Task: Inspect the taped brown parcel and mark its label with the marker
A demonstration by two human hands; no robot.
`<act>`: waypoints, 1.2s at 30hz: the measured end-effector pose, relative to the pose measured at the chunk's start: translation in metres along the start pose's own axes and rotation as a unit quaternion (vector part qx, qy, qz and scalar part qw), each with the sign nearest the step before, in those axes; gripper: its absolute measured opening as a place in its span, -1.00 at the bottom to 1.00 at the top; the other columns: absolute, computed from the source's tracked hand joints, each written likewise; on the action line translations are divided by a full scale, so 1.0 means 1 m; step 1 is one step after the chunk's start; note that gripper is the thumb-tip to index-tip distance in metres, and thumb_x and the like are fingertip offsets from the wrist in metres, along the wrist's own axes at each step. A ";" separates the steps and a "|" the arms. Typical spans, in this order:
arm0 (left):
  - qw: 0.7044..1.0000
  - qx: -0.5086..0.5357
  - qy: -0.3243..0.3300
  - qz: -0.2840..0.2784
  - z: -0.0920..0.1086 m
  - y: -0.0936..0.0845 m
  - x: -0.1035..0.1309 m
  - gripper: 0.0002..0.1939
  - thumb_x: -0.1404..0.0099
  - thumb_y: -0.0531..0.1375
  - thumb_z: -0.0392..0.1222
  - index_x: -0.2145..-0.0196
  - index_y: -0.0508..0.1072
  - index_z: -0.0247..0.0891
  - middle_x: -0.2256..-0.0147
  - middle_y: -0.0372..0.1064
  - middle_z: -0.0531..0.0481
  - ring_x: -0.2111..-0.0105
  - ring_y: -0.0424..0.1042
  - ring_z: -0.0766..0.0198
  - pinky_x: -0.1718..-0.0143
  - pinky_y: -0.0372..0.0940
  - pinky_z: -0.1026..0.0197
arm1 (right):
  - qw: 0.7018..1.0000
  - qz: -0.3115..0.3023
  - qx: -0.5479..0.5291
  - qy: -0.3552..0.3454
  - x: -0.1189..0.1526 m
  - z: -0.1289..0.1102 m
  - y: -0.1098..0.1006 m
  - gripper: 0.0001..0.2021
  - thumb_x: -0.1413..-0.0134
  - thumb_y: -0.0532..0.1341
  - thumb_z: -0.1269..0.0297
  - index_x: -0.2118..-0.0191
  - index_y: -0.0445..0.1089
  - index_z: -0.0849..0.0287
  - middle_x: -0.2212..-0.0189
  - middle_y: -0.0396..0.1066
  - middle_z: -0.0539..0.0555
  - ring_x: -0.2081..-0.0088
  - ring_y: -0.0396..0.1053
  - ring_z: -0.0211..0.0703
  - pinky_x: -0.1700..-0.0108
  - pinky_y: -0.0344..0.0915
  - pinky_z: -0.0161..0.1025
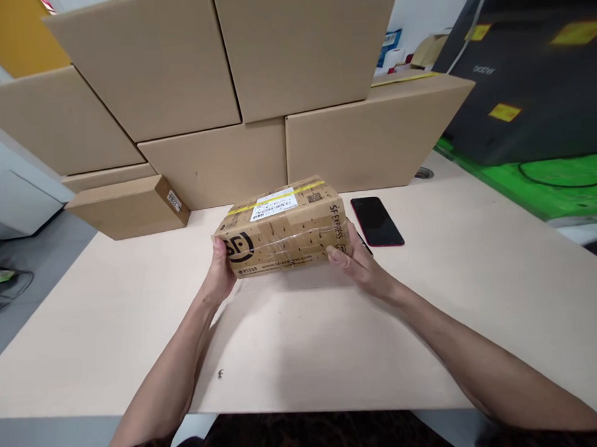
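Looks like that SF Express box [285, 236] runs longways side to side, left hand [221, 271] and right hand [359, 263] fingers clamped on opposite ends, neither nearer.

A closed brown SF Express cardboard parcel [284, 234], its top bearing a white label [276, 204] and yellow strip [310, 186], clear tape [290, 239] across the near side, is held tilted above the desk [325, 342], well back from the near edge, about midway between the side edges.

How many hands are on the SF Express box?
2: the left hand grips the box at its left end, the right hand at its right end. No other hands show.
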State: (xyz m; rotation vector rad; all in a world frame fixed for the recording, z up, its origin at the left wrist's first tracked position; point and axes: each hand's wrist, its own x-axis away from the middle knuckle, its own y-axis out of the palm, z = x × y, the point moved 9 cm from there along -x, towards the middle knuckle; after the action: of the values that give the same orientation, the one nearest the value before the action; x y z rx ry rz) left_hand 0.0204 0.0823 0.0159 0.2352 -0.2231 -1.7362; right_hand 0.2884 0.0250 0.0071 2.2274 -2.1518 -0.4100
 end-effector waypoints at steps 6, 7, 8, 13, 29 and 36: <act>0.996 -0.050 0.005 -0.079 0.007 0.004 0.003 0.02 -0.11 0.42 0.54 -0.37 0.40 -0.03 -0.27 0.51 -0.22 -0.42 0.33 -0.28 -0.34 0.39 -0.30 | 0.997 0.029 0.067 -0.039 -0.003 -0.011 -0.005 -0.22 -0.22 0.36 -0.32 -0.46 0.29 -0.21 -0.49 0.30 0.01 -0.62 -0.05 0.17 -0.64 -0.22 0.32; 0.993 -0.068 0.009 -0.095 0.008 0.005 0.004 0.00 -0.10 0.48 0.45 -0.35 0.41 -0.08 -0.25 0.52 -0.25 -0.42 0.32 -0.30 -0.36 0.36 -0.29 | 0.996 0.029 0.071 -0.046 -0.004 -0.011 -0.005 -0.25 -0.26 0.31 -0.34 -0.46 0.29 -0.22 -0.48 0.32 0.00 -0.62 -0.03 0.15 -0.65 -0.24 0.28; 0.991 -0.086 0.013 -0.105 0.009 0.006 0.005 -0.03 -0.09 0.53 0.35 -0.34 0.43 -0.12 -0.25 0.53 -0.27 -0.42 0.32 -0.31 -0.38 0.34 -0.28 | 0.996 0.027 0.070 -0.051 -0.005 -0.011 -0.004 -0.28 -0.30 0.27 -0.35 -0.45 0.30 -0.22 -0.48 0.33 -0.02 -0.61 0.00 0.12 -0.65 -0.24 0.25; 0.988 -0.119 0.028 -0.097 0.015 0.011 0.008 -0.01 -0.05 0.61 0.07 -0.36 0.39 -0.14 -0.26 0.51 -0.29 -0.39 0.36 -0.35 -0.36 0.36 -0.30 | 0.999 0.037 -0.026 -0.024 -0.013 -0.005 -0.004 -0.37 -0.21 0.28 -0.43 -0.28 0.46 -0.28 -0.34 0.49 -0.08 -0.54 0.17 0.10 -0.53 0.18 0.19; 0.993 -0.077 0.027 -0.086 0.005 0.016 0.004 0.16 0.02 0.60 0.29 -0.45 0.29 0.06 -0.40 0.35 -0.24 -0.42 0.30 -0.28 -0.39 0.32 -0.30 | 0.978 0.149 -0.131 0.059 -0.005 0.013 -0.010 -0.45 0.12 0.48 0.00 -0.02 0.36 -0.11 -0.16 0.49 0.04 -0.33 0.37 0.23 -0.35 0.36 0.24; 1.000 0.011 0.004 -0.006 0.006 0.005 0.003 -0.18 -0.18 0.47 0.11 -0.34 0.44 -0.12 -0.23 0.55 -0.20 -0.30 0.45 -0.25 -0.24 0.45 -0.18 | 0.992 0.065 -0.107 -0.017 -0.001 -0.001 0.013 -0.20 0.15 0.55 0.00 -0.22 0.25 -0.17 -0.34 0.36 0.09 -0.44 0.24 0.25 -0.46 0.26 0.25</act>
State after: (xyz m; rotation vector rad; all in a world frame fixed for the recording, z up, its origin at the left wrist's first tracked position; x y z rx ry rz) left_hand 0.0230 0.0786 0.0230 0.2601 -0.2357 -1.7459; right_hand 0.2764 0.0252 0.0111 1.9698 -2.1392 -0.6438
